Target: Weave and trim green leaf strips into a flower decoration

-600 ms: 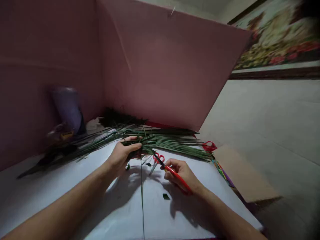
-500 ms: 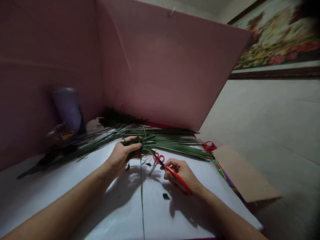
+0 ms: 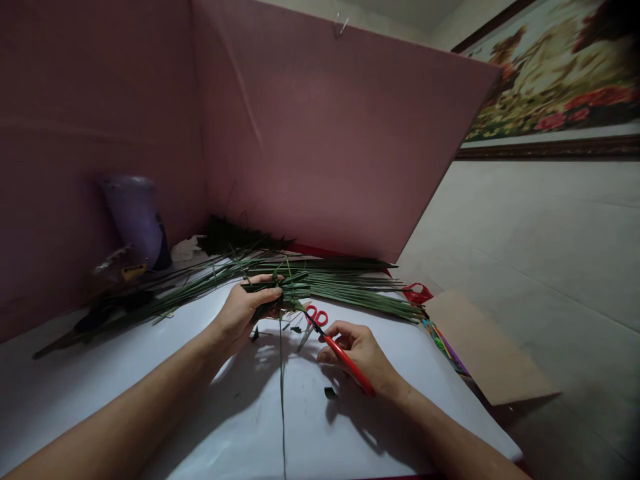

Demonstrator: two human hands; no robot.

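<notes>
Head view: left hand (image 3: 244,313) clasps a leaf knot (image 3: 294,291), right hand (image 3: 363,353) grips scissors (image 3: 346,361) at it; few clippings (image 3: 331,393) cut, most leaves (image 3: 360,288) whole

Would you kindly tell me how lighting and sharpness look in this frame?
Head view: dim; the left hand, gripping green leaves, and right hand, holding red scissors, cast hard shadows toward the viewer on the white table; purple cup looks soft; right corners darken.
</notes>
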